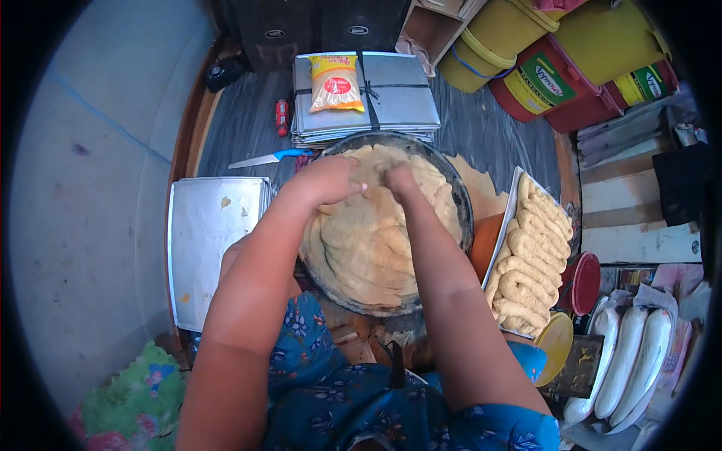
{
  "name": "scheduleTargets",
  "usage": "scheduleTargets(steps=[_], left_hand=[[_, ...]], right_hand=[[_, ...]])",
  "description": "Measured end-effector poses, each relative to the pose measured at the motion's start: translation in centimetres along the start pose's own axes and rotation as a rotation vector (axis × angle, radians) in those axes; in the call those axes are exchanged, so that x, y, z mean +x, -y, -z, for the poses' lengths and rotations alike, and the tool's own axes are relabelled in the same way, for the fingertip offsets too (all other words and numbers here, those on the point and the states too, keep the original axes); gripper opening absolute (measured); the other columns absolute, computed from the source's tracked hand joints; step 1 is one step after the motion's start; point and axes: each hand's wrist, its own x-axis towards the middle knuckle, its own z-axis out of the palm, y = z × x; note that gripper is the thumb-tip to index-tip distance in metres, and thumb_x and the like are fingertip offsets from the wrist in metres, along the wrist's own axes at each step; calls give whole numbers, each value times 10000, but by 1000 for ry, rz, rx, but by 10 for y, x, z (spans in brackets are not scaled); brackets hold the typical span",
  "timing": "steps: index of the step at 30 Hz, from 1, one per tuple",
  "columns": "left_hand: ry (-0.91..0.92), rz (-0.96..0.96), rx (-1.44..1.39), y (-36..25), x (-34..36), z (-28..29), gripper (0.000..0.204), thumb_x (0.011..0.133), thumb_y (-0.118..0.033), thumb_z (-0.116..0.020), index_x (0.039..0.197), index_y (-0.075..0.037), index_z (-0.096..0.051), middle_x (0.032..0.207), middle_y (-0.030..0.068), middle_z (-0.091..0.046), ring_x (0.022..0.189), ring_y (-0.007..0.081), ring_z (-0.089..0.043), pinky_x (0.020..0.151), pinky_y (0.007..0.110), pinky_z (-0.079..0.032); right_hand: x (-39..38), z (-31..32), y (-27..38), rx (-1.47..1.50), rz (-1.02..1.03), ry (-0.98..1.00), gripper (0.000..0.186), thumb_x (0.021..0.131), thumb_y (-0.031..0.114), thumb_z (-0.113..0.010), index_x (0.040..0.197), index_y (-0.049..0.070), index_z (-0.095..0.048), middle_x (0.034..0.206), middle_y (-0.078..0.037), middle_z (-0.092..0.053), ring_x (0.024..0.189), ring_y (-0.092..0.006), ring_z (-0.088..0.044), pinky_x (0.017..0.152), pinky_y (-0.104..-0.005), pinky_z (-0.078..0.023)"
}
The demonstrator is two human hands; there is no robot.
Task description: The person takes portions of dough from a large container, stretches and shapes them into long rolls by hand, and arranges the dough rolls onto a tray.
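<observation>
I take the dark round pan [460, 197] as my landmark. It holds a large mass of pale tan dough [368, 255] that fills it almost to the rim.

Both hands work at the far side of the pan. My left hand [329, 180] lies curled over the dough near the far-left rim, fingers bent down into the mass. My right hand [400, 180] sits just beside it, toward the pan's centre, fingers closed on a pinch of dough. I cannot tell how much either hand has gathered, since the fingertips are buried.

Handling judgement: the dough looks soft, dense and pliable, with folds that hold their shape. I expect it to stretch and tear rather than lift as one body, and to stick to bare skin. The whole mass is likely heavy. I would take hold at a raised fold near the rim and pull off a portion.

To the right of the pan, a tray [514, 197] carries shaped dough pieces [530, 259]. To its left lies an empty metal tray [214, 248]. Beyond it lies a blue-handled knife [271, 158].
</observation>
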Motion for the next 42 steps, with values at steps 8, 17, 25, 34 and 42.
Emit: scheduleTargets(steps=[8, 17, 25, 34, 42], left_hand=[[21, -17, -1, 0, 0, -7, 604, 856, -393, -634, 1316, -22, -513, 1284, 229, -551, 1198, 354, -526, 1016, 401, -407], [91, -19, 84, -19, 6, -22, 601, 860, -389, -630, 1346, -62, -493, 1287, 193, -556, 1195, 341, -531, 1001, 406, -424], [112, 38, 108, -31, 13, -21, 592, 859, -387, -629, 1331, -53, -503, 1296, 220, -541, 1201, 356, -523, 1009, 406, -415], [152, 94, 161, -28, 23, -18, 552, 834, -381, -642, 1282, -76, -539, 1211, 199, -586, 1110, 364, -574, 943, 440, -457], [105, 99, 143, -20, 22, -17, 548, 836, -384, -650, 1277, -79, -539, 1187, 193, -594, 1094, 366, -582, 931, 445, -464]], right_hand=[[-142, -33, -125, -296, 425, 183, 304, 874, 197, -570, 1120, 23, -607, 927, -269, -646, 870, -425, -628, 768, -456, -495], [-140, 52, -167, -118, 218, -100, 232, 849, 18, -550, 1065, -18, -627, 1023, -187, -668, 992, -304, -637, 886, -351, -483], [-34, 5, -86, -218, 240, -260, 483, 807, 248, -671, 1229, 31, -578, 1299, -217, -528, 1190, -341, -528, 1000, -429, -418], [-5, -79, -61, -672, 315, -258, 542, 827, 332, -634, 1307, 113, -510, 1461, -161, -387, 1400, -290, -297, 1123, -582, -166], [-21, -37, -105, 265, 248, 6, 292, 875, 146, -623, 1144, 77, -533, 1055, -100, -622, 1006, -227, -580, 857, -367, -455]])
